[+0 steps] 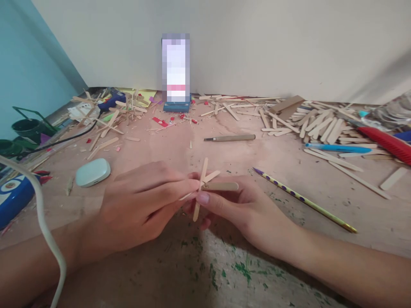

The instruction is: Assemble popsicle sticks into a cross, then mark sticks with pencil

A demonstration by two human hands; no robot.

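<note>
Between my two hands, just above the table, is a small assembly of crossed popsicle sticks (221, 186). One stick points right toward the camera side, another crosses it steeply, and a third slants behind. My left hand (144, 201) pinches the assembly from the left, fingertips at the joint. My right hand (244, 205) grips it from the right, its thumb pressed near the crossing and the other fingers partly hidden behind. A patterned yellow pencil (305, 199) lies beside my right hand. Beyond both hands rests a thin chisel-like tool with a brown handle (231, 137).
Loose popsicle sticks (324, 124) are heaped at the right, near a blue pen (338, 148) and a red-handled tool (385, 141). A phone (176, 68) stands at the back. At left are a white case (93, 172), a pale cable (41, 214) and stick scraps (111, 124).
</note>
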